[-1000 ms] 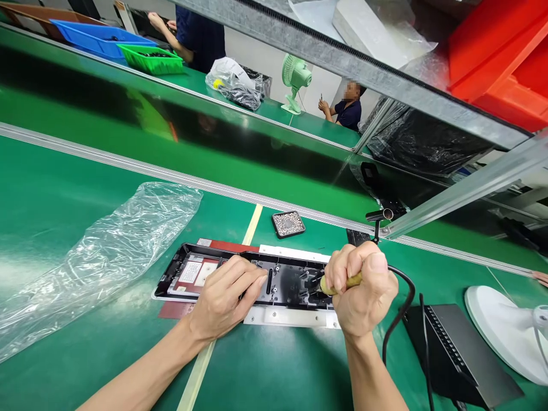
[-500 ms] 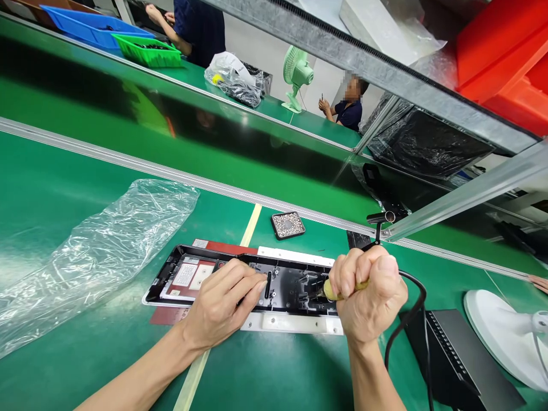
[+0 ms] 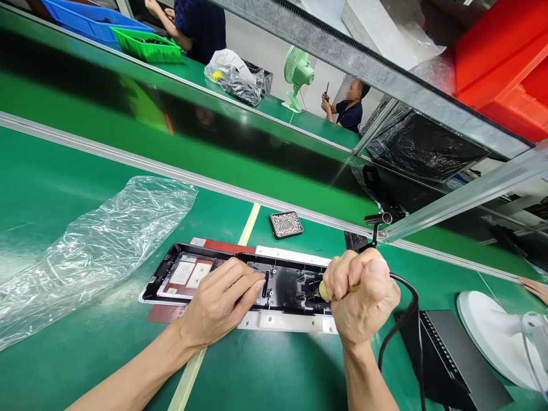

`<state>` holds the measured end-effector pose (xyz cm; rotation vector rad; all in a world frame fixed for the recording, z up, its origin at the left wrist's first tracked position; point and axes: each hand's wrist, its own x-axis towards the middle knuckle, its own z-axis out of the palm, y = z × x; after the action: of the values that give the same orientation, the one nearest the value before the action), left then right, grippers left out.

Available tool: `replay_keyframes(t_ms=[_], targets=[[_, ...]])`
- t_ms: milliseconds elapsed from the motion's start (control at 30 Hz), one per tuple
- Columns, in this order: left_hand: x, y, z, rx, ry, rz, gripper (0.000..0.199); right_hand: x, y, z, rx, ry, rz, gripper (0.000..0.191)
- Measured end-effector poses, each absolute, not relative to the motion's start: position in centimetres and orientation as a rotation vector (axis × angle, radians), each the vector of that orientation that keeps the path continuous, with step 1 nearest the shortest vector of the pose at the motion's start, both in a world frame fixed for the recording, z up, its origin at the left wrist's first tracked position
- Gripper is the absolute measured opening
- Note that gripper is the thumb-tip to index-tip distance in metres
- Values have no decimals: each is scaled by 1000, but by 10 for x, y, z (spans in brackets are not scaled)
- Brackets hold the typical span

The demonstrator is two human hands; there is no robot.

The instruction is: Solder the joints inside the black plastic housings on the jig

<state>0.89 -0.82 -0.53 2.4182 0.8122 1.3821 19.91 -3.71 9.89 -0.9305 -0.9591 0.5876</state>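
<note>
A long black plastic housing [image 3: 285,285] lies across a white fixture [image 3: 285,322] on the green bench. My left hand [image 3: 222,294] is closed over its middle, thumb and fingers bunched at the near wall beside a narrow dark slot. What lies under those fingers is hidden. My right hand [image 3: 363,299] is wrapped in a fist round a yellow-handled tool [image 3: 324,291]. That tool points left into the right part of the housing, among black plastic posts; the fist covers most of it, so its kind is unclear.
A small tray [image 3: 286,225] of tiny metal parts sits behind the housing. Clear plastic film [image 3: 107,240] covers the left bench. At right are a black cable [image 3: 413,302], a black panel [image 3: 462,354] and a white round base [image 3: 492,331]. A metal post [image 3: 466,194] slants overhead.
The view has shifted slightly. My right fist and the yellow-handled tool are a little farther left, with less of the tool showing. My left hand stays on the housing.
</note>
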Motion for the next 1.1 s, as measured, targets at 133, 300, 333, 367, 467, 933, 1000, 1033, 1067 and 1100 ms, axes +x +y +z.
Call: replay_keyframes(t_ms=[133,300,333,367,467,933,1000,1033,1067,1100], targets=[[8,-9,-6,2414,816,1377,26,199,-37,98,-923,-960,582,44],[8,-8,-7,2418,820,1373,23,202,-37,98,-922,-941,604,44],[8,-8,-7,2418,823,1368,23,202,-37,98,-922,-937,610,44],[8,-8,-7,2419,826,1363,22,202,-37,98,-921,-934,614,44],[8,-8,-7,2420,831,1352,22,201,-37,97,-921,-938,610,44],[9,-8,-7,2432,836,1327,21,200,-38,99,-925,-925,623,44],[9,-8,-7,2434,839,1325,21,200,-38,100,-922,-929,629,44],[9,-8,-7,2434,841,1325,21,200,-37,100,-922,-930,630,44],[9,-8,-7,2434,844,1324,21,199,-37,100,-923,-930,632,44],[9,-8,-7,2434,847,1322,20,199,-37,99,-924,-929,631,44]])
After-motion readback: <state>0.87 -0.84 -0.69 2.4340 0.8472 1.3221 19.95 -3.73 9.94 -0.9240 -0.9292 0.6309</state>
